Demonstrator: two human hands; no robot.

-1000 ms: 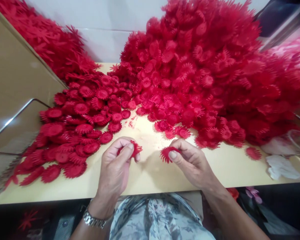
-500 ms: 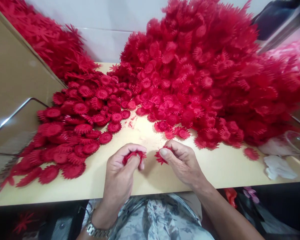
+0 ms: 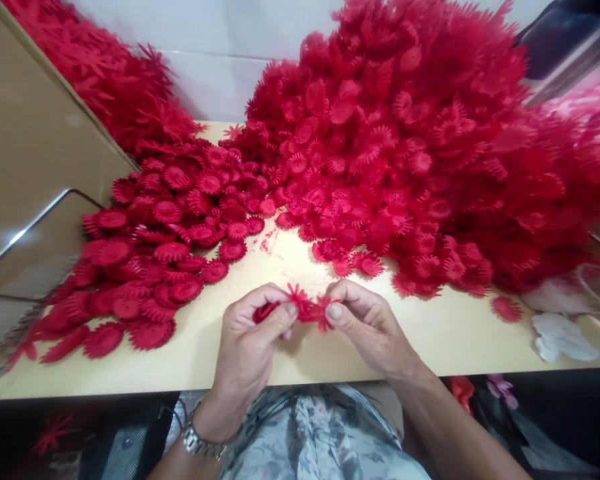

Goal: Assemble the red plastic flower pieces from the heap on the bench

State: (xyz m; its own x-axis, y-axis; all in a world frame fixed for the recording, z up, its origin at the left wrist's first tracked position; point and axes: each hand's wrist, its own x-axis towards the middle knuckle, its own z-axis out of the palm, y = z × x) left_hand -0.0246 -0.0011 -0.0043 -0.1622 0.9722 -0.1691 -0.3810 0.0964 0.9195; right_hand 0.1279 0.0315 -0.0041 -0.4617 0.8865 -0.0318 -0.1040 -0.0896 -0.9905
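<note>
Just above the front of the table, my left hand (image 3: 260, 333) is closed on several red petal pieces (image 3: 298, 300), part of them tucked inside the palm. Thumb and fingers of my right hand (image 3: 365, 327) pinch another red petal piece (image 3: 324, 313) with thin pointed petals. The two hands face each other, and the pieces between them touch or overlap; which lies on top I cannot tell. Behind them, several fringed red discs (image 3: 350, 263) lie loose at the foot of the big heap.
A large heap of red fringed flower pieces (image 3: 380, 153) fills the back and right. Stacked red discs (image 3: 150, 267) spread leftward beside a cardboard box (image 3: 45, 113). A crumpled white scrap (image 3: 563, 337) lies near the right front edge of the table (image 3: 450, 340).
My left hand has moved slightly right, closing the gap between the hands. A star-shaped piece now shows at its fingertips, meeting the right hand's piece. The view has shifted a little.
</note>
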